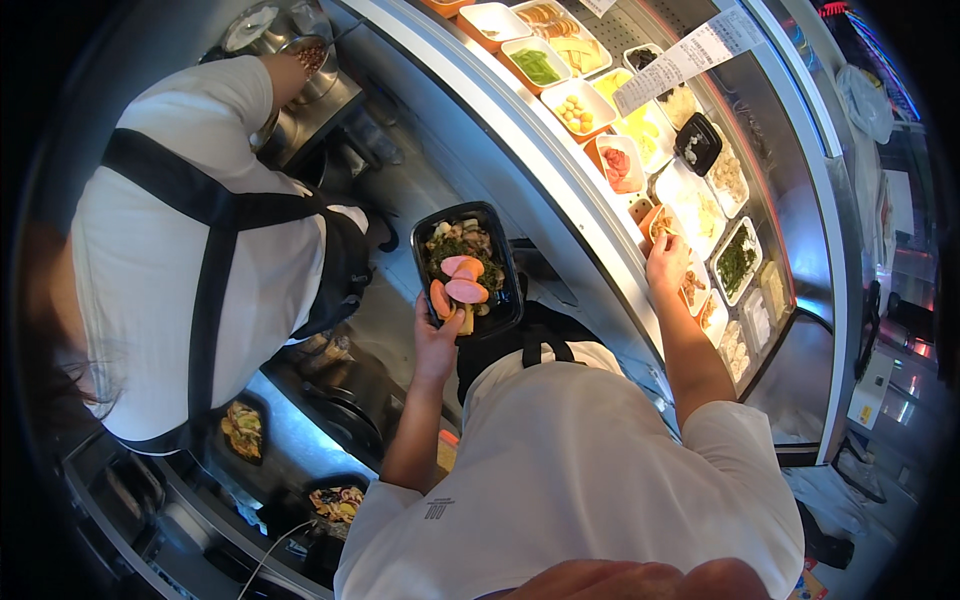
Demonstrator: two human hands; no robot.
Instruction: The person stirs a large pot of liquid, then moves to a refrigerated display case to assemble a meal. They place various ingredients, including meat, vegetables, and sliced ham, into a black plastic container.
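My left hand [437, 343] grips the lower left edge of a black plastic food tray [512, 290], with the thumb over its rim. In the tray lie dark leafy greens [455, 243], several oval pink sausage slices [466, 291] and a yellow piece by the thumb. To the right, my right hand [668, 264] reaches into the display case, its fingers closed together at a small container of orange-brown food [659, 222]. What those fingertips hold is too small to make out.
The lit display case [580, 190] slants past my right side, holding several white food tubs [580, 108] and a black bowl [698, 143]. A paper receipt [690, 60] hangs over it. At left, a co-worker in white [190, 250] bends over metal pots. Filled trays [243, 432] sit lower left.
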